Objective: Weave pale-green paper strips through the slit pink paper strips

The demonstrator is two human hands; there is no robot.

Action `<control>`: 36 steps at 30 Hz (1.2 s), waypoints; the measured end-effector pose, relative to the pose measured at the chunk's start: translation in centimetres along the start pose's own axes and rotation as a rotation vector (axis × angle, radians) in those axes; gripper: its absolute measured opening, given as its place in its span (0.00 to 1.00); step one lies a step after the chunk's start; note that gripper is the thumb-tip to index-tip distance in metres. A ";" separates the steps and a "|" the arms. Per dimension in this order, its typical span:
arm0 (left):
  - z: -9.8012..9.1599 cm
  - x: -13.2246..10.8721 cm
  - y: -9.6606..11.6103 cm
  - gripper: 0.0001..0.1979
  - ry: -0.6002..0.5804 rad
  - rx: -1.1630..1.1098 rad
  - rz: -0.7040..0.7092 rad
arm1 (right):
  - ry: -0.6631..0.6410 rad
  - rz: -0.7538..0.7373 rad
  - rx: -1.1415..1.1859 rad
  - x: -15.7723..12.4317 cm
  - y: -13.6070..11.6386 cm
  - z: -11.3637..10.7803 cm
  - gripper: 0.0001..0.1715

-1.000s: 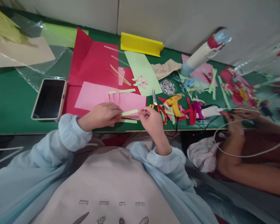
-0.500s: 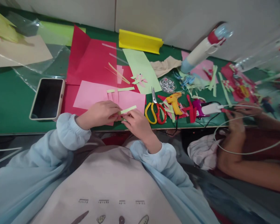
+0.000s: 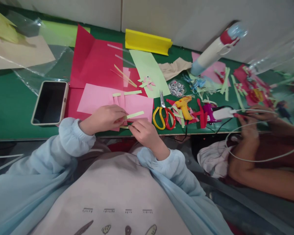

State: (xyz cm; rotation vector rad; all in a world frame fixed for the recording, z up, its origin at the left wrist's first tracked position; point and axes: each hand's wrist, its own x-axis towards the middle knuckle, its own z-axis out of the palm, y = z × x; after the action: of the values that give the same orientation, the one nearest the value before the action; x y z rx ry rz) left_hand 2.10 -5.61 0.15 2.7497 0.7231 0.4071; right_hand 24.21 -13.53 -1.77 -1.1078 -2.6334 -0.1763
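My left hand (image 3: 105, 118) is closed, its fingers pinching a pale green paper strip (image 3: 136, 115) that sticks out to the right. Close by, my right hand (image 3: 145, 132) has thumb and fingers together at the end of a second thin green strip (image 3: 124, 127). Part of both strips is hidden behind my fingers. Under and beyond my hands lies a pink paper sheet (image 3: 95, 94) on red paper (image 3: 100, 62), with short pink and green strips on it. Scissors (image 3: 163, 114) with one yellow and one red handle rest right of my right hand.
A phone (image 3: 50, 102) lies left. Right of the scissors are a yellow glue gun (image 3: 185, 106), paper scraps and a clear dish of beads (image 3: 176, 88). A bottle (image 3: 215, 49) stands behind. At right, another person's hands (image 3: 250, 122) work near a white cable (image 3: 226, 140).
My right hand has moved slightly right and down, off the upper strip, which now shows more of its length. A lower green strip has come into view between my hands.
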 end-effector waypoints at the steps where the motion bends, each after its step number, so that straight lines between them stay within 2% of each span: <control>1: 0.0 0.0 0.0 0.16 -0.006 -0.012 -0.002 | 0.001 0.004 0.011 -0.1 0.0 0.0 0.20; 9: -0.3 0.1 0.1 0.16 -0.012 -0.027 -0.015 | -0.029 0.095 0.097 0.0 0.1 0.2 0.19; 18: -0.3 0.1 0.1 0.15 -0.038 0.007 -0.019 | -0.013 0.056 0.059 0.2 0.1 0.2 0.20; 22: -0.5 0.1 0.1 0.14 -0.077 -0.005 -0.024 | -0.065 0.039 0.128 0.6 0.3 -0.2 0.20; 27: -0.5 0.2 0.1 0.14 -0.068 0.007 -0.014 | -0.097 0.019 0.134 0.7 0.4 -0.3 0.20; 32: -0.6 0.2 0.1 0.14 -0.057 0.020 -0.014 | -0.044 0.005 0.135 0.5 0.3 0.0 0.20; 36: -0.6 0.2 0.1 0.13 -0.059 0.011 -0.013 | 0.048 -0.023 0.123 0.3 0.5 0.4 0.19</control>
State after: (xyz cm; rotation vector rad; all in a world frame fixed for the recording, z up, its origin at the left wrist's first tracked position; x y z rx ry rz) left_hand 2.10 -5.49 0.74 2.7534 0.7303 0.3183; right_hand 24.27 -12.88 -2.06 -1.0211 -2.5767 -0.0448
